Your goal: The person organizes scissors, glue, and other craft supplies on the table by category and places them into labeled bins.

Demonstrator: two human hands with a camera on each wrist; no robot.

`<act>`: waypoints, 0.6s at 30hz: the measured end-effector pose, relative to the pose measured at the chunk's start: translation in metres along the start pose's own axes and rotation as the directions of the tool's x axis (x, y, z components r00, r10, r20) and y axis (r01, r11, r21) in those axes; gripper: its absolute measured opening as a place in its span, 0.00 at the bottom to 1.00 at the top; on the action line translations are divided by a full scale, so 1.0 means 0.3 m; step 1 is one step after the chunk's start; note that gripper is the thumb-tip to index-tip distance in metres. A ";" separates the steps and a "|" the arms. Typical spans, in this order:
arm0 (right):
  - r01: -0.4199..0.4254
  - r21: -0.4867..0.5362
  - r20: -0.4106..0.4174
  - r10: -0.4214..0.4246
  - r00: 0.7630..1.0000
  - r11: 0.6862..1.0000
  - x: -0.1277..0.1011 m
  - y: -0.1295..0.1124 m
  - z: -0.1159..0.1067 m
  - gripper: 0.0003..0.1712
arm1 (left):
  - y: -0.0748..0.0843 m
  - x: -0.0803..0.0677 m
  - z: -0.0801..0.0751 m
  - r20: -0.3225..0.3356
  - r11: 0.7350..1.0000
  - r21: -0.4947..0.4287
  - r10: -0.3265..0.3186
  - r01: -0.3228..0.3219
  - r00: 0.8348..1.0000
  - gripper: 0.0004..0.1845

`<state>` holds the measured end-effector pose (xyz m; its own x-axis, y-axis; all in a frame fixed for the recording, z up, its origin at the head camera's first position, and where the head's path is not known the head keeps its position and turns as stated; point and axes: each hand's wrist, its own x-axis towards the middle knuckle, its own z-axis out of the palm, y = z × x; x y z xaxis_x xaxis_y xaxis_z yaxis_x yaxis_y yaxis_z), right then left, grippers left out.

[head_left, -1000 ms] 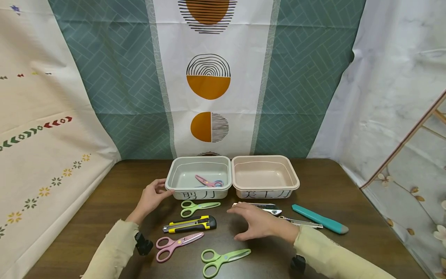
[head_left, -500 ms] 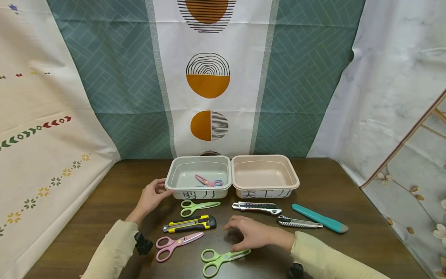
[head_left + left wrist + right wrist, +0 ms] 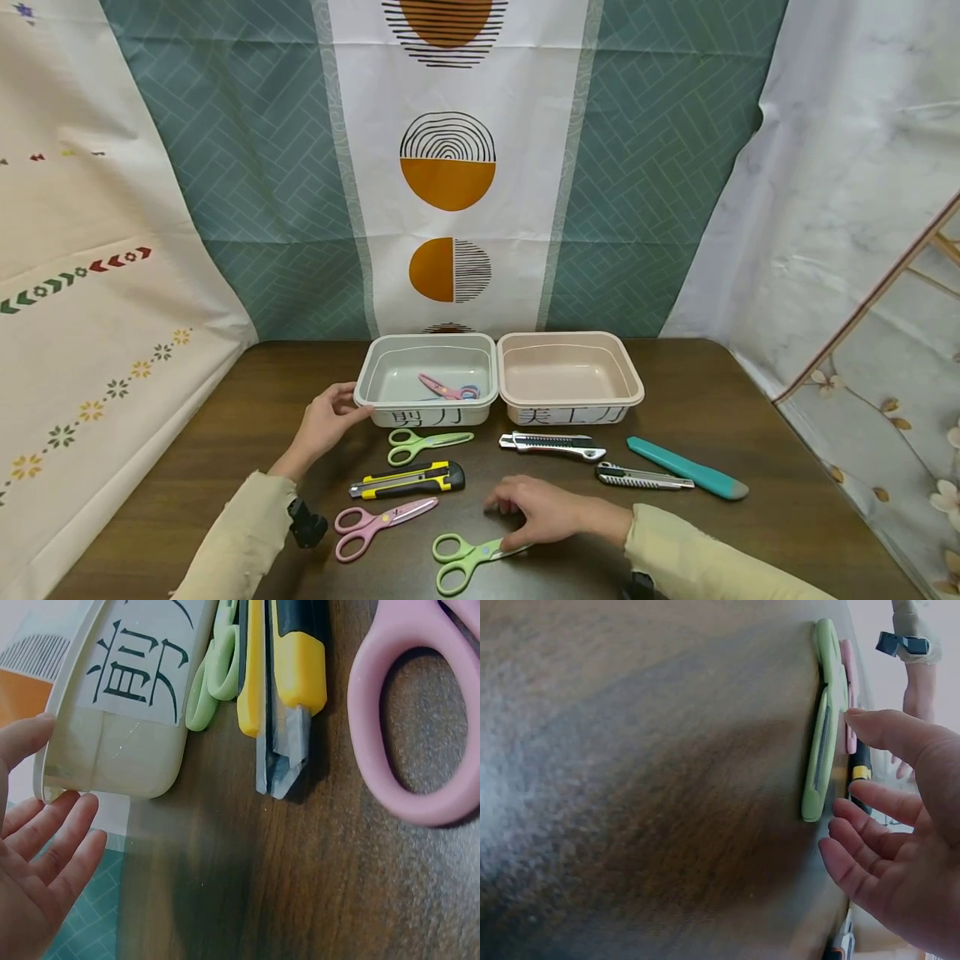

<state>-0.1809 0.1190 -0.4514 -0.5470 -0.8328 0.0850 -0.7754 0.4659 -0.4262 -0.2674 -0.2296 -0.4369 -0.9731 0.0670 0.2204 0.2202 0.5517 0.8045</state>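
My left hand (image 3: 330, 422) holds the left front corner of the pale green plastic box (image 3: 139, 750), thumb on the rim and fingers around the side. Inside that box lie pink-handled scissors (image 3: 442, 387) and part of a bluish handle. My right hand (image 3: 543, 510) is low over the near green scissors (image 3: 472, 558), its thumb overlapping their blades in the head view. In the right wrist view its fingers are spread and loosely bent, with nothing between them, and the scissors' green blades (image 3: 817, 761) lie beside the thumb and fingertips.
Left on the brown table lie more green scissors (image 3: 427, 444), a yellow-black utility knife (image 3: 408, 481) and pink scissors (image 3: 382, 525). To the right are a white-black utility knife (image 3: 551, 445), a slim silver one (image 3: 645, 477) and a teal cutter (image 3: 690, 468). A beige box (image 3: 573, 414) adjoins the green one.
My right hand has come down toward the near edge, from beside the white-black utility knife to the near green scissors. My left hand has stayed at the box.
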 end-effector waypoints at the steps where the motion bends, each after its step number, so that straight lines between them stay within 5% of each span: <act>1: -0.004 0.005 0.011 0.004 1.000 1.000 -0.001 0.001 0.002 0.23 | 0.000 0.000 0.000 0.001 1.000 0.000 0.001 -0.001 1.000 0.30; 11: 0.031 0.084 0.054 -0.035 0.998 0.996 -0.014 0.008 0.004 0.10 | 0.009 -0.001 -0.001 0.003 1.000 -0.010 -0.006 0.006 1.000 0.30; 18: -0.018 0.112 0.097 0.007 0.995 0.994 -0.016 0.007 0.001 0.06 | 0.011 -0.003 -0.003 0.009 1.000 -0.004 -0.009 0.009 1.000 0.30</act>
<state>-0.1799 0.1238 -0.4531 -0.5195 -0.8545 -0.0057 -0.7253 0.4444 -0.5258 -0.2656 -0.2286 -0.4340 -0.9755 0.0699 0.2085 0.2121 0.5487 0.8086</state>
